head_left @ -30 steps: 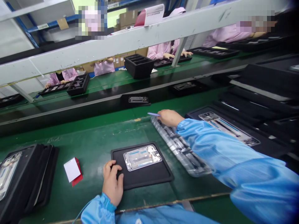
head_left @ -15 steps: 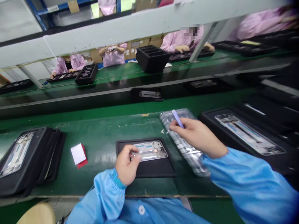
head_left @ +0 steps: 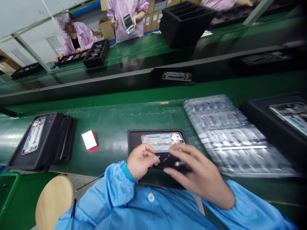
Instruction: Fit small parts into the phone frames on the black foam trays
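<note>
Thumb and fingers of my left hand (head_left: 143, 160) are pinched at the lower left edge of the phone frame. A tiny pale bit shows at the fingertips, too small to name. My right hand (head_left: 201, 172) hovers over the tray's right side, blurred, its thumb and fingers spread apart. Near its fingers is a small whitish smear (head_left: 177, 164) that I cannot identify. Behind both hands, the silver phone frame (head_left: 158, 142) with blue strips lies in a black tray (head_left: 134, 135). The lavender stick is not visible.
A clear plastic blister tray (head_left: 230, 137) lies right of the work. Beyond it, another phone frame (head_left: 292, 113) rests on black trays. To the left are stacked black trays (head_left: 51, 140) and a white-and-red pad (head_left: 89, 140). A wooden stool (head_left: 55, 199) stands below. People in pink work opposite.
My right hand has come from above the clear blister tray to beside my left hand. The lavender stick has gone from sight. My left hand has moved off the phone frame's face. The view has shifted.
</note>
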Demonstrator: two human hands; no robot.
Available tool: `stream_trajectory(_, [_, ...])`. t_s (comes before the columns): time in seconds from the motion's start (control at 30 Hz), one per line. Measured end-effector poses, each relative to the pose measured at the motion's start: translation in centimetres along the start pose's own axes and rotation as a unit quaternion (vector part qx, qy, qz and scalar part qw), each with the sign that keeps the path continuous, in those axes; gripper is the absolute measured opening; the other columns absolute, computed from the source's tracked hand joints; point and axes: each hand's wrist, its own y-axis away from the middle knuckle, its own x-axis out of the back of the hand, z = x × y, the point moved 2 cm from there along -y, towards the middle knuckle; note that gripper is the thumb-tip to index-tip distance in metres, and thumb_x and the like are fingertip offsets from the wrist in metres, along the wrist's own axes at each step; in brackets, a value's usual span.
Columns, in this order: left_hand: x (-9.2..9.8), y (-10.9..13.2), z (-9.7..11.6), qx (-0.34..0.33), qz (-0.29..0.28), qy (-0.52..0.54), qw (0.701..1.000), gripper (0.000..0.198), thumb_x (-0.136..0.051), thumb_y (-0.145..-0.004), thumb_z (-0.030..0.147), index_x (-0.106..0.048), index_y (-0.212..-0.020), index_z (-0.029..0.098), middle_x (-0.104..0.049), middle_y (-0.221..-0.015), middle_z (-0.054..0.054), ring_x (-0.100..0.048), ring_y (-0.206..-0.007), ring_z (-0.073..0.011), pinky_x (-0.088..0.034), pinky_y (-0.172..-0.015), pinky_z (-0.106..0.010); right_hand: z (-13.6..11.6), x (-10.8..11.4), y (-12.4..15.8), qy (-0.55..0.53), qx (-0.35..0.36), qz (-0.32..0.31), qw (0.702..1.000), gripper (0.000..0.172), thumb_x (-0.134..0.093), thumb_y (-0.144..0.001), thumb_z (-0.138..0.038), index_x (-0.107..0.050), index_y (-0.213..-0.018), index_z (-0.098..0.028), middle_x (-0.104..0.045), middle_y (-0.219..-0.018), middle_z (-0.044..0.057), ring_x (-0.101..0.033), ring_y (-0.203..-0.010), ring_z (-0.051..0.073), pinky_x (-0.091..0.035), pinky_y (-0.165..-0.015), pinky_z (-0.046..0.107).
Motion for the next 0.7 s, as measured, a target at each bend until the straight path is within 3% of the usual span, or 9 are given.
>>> stream_trajectory(0.07, [-0.2, 0.1, 0.0, -0.001, -0.02, 0.001, 1.0, 0.045, -0.084, -0.069, 0.047, -0.058, -0.09, 0.016, -0.066, -0.065, 0.002, -0.06, -0.059, -0.0098, -0.045, -0.06, -0.022, -0.2, 0.0, 0.1, 0.046, 0.106, -0.058, 0.992, 0.039, -0.068, -0.087, -0.033, -0.065, -0.126, -0.031, -0.068, -0.122, 0.009, -0.068, -0.104, 0.026, -0.06, -0.083, 0.039])
stream_trajectory(0.17, [-0.7, 0.0, 0.0, -0.009, -0.04, -0.012, 0.999, 0.043, -0.082, -0.071, 0.047, -0.059, -0.09, 0.016, -0.064, -0.063, 0.003, -0.058, -0.059, -0.009, -0.044, -0.061, -0.022, 0.0, -0.1, -0.1, 0.085, 0.172, -0.118, 0.974, 0.033, -0.059, -0.093, -0.024, -0.067, -0.124, -0.03, -0.073, -0.112, 0.004, -0.071, -0.096, 0.02, -0.06, -0.081, 0.034])
stream_trajectory(0.37, [-1.3, -0.4, 0.3, -0.028, -0.078, -0.061, 0.995, 0.035, -0.076, -0.079, 0.04, -0.059, -0.098, 0.017, -0.063, -0.068, 0.003, -0.056, -0.063, -0.0088, -0.043, -0.066, -0.023, 0.3, 0.7, -0.7, 0.077, 0.219, -0.07, 0.97, 0.022, -0.055, -0.096, -0.018, -0.07, -0.111, -0.021, -0.076, -0.102, 0.005, -0.071, -0.09, 0.016, -0.058, -0.078, 0.03])
stream_trajectory(0.6, [-2.3, -1.5, 0.5, -0.018, -0.129, -0.073, 0.989, 0.029, -0.07, -0.083, 0.035, -0.055, -0.102, 0.019, -0.054, -0.063, 0.006, -0.058, -0.063, -0.0118, -0.045, -0.067, -0.026, 0.2, 2.1, -0.8, 0.113, 0.265, -0.061, 0.956, 0.029, -0.051, -0.093, -0.011, -0.068, -0.115, -0.019, -0.073, -0.112, 0.008, -0.068, -0.092, 0.02, -0.054, -0.076, 0.034])
stream_trajectory(0.7, [-2.2, -2.0, 1.2, -0.076, -0.079, -0.194, 0.975, 0.022, -0.06, -0.089, 0.031, -0.055, -0.108, 0.02, -0.062, -0.077, 0.0, -0.061, -0.075, -0.0155, -0.049, -0.076, -0.032, 0.7, 2.2, -1.2, 0.129, 0.271, -0.064, 0.952, 0.028, -0.047, -0.094, -0.009, -0.067, -0.111, -0.018, -0.073, -0.111, 0.008, -0.068, -0.09, 0.019, -0.053, -0.077, 0.034])
